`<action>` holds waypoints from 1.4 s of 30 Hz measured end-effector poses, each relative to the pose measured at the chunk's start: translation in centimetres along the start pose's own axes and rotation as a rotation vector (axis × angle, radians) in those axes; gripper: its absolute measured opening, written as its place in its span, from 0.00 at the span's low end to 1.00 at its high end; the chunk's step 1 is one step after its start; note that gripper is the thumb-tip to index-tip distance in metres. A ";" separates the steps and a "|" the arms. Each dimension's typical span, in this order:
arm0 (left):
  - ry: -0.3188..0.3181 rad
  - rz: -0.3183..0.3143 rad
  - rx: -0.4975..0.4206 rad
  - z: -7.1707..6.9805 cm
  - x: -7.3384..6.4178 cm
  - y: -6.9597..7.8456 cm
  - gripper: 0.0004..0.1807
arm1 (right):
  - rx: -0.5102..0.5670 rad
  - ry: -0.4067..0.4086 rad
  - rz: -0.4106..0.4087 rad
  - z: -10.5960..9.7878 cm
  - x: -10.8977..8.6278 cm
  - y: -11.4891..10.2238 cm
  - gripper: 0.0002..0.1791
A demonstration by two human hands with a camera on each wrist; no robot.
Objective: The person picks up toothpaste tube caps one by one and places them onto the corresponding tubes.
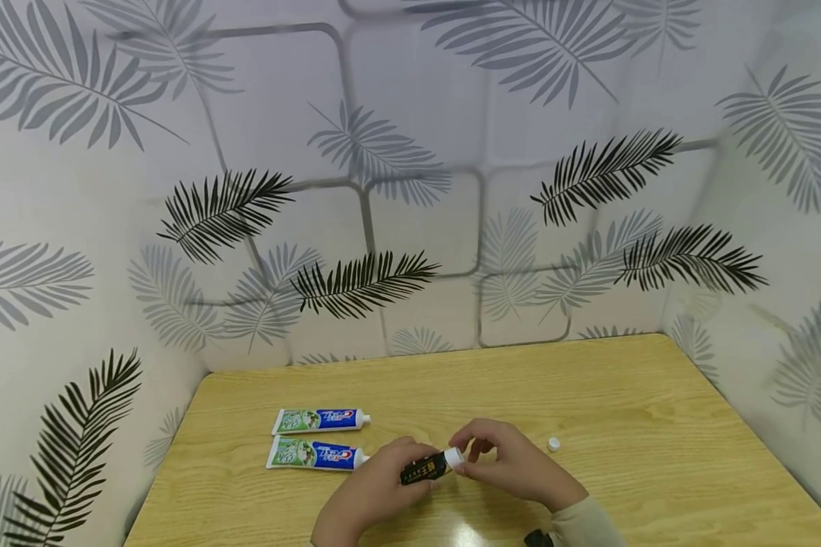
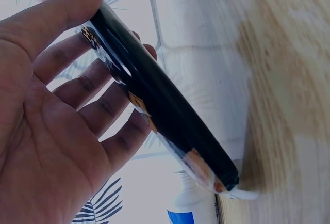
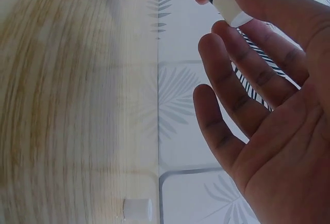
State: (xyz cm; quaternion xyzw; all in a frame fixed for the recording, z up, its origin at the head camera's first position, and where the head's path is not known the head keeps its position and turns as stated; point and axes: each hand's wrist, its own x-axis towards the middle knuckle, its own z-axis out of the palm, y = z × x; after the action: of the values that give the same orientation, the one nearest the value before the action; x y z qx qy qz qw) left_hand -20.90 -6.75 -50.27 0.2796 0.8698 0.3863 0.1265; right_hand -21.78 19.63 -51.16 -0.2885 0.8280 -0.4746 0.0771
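My left hand (image 1: 376, 486) grips a black toothpaste tube (image 1: 420, 471) with gold lettering, its capped end tilted up toward the right. In the left wrist view the thumb lies along one side of the black tube (image 2: 149, 87) and the fingers support it from behind. My right hand (image 1: 513, 465) pinches the white cap (image 1: 454, 457) at that tube's end between thumb and fingers. The right wrist view shows the thumb against the cap (image 3: 230, 8), with the lower fingers spread loosely away from it.
Two green, white and blue toothpaste tubes (image 1: 318, 420) lie side by side at the left; the farther one shows a bare nozzle. A loose white cap (image 1: 553, 444) sits right of my right hand. Leaf-patterned walls (image 1: 417, 220) border the wooden table (image 1: 622, 395).
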 end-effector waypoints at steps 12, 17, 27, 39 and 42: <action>0.005 0.021 0.014 0.0 0.0 -0.1 0.13 | 0.008 -0.006 0.046 0.2 0.1 -0.1 0.11; 0.006 0.020 0.018 0.0 0.1 -0.1 0.13 | -0.013 -0.024 0.081 0.3 0.3 0.2 0.10; -0.002 0.035 0.030 0.1 0.2 -0.2 0.13 | -0.018 -0.054 0.107 0.5 0.2 0.4 0.11; -0.007 0.014 0.012 -0.1 0.0 -0.2 0.16 | -0.031 -0.001 0.049 0.5 0.2 0.3 0.13; -0.015 0.025 0.002 -0.1 0.0 -0.3 0.16 | -0.022 -0.014 0.027 0.4 0.2 0.4 0.14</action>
State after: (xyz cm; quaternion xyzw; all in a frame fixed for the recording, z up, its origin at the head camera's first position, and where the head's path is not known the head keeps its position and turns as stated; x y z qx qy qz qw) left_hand -21.06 -6.92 -50.45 0.2935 0.8657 0.3848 0.1279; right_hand -21.92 19.39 -51.73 -0.2814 0.8365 -0.4622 0.0861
